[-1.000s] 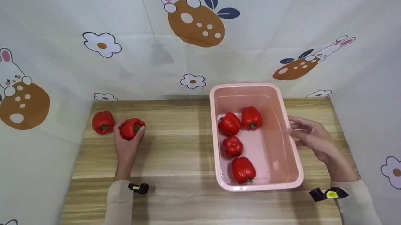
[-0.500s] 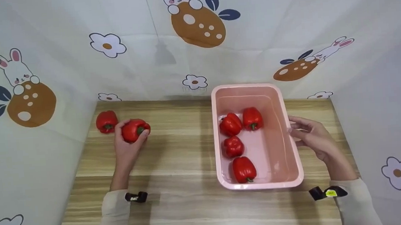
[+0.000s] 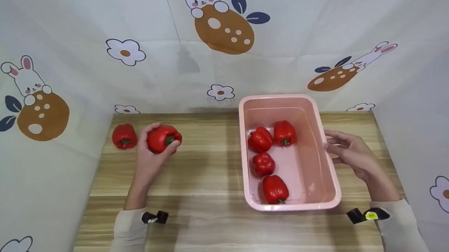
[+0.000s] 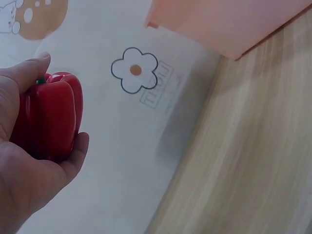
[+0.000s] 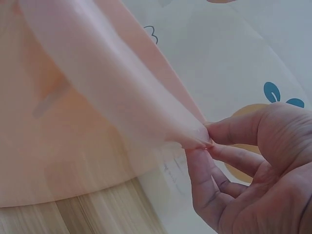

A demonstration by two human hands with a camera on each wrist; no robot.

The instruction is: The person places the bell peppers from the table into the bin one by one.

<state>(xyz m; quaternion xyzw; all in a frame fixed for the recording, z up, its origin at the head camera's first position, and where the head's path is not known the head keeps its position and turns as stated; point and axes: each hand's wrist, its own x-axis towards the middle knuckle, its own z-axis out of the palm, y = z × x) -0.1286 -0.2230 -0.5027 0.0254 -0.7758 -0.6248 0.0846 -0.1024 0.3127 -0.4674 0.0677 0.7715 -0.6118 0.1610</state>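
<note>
My left hand [image 3: 150, 157] grips a red bell pepper [image 3: 159, 138] with a green stem, raised above the wooden table. In the left wrist view, the thumb lies by the stem of the pepper [image 4: 52, 117] and the fingers curl under it. My right hand [image 3: 351, 152] pinches the right rim of a pink plastic bin [image 3: 293, 207]; the right wrist view shows thumb and fingers meeting on that rim [image 5: 195, 134]. Several red bell peppers lie inside the bin, mostly along its left side, among them one near the front [image 3: 275, 189].
Another red bell pepper [image 3: 124, 136] rests at the table's back left, just left of my left hand. Pale cloth walls [image 3: 158, 83] printed with rabbits and flowers enclose the table [image 3: 212, 229] at the back and both sides.
My left hand has lifted the bell pepper off the table and carried it slightly to the right, away from the other pepper. The right hand stays on the bin's rim.
</note>
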